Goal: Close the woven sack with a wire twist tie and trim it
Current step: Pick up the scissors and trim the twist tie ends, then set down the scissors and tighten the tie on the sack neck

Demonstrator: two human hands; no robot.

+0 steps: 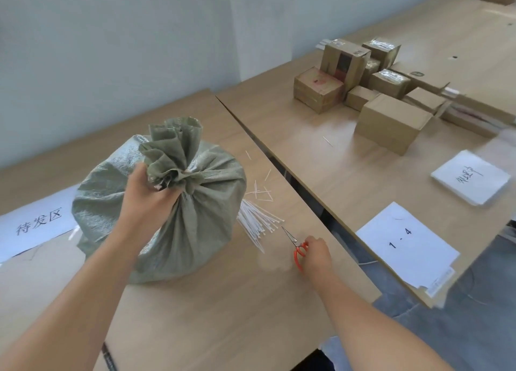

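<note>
A paper sign (33,228) lies at the table's (217,309) left edge. The left hand (145,200) squeezes the neck of the green sack (201,203), which stands mid-table. White ties (257,222) lie just right of it. Near the right edge, the right hand (315,254) curls around orange scissors (298,249).

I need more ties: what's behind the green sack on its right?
A bundle of white ties fans out from behind the sack, loose offcuts beyond; the bundle's far ends are hidden.

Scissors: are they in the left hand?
No, the right hand holds the scissors on the table; the left hand grips the sack neck.
</note>
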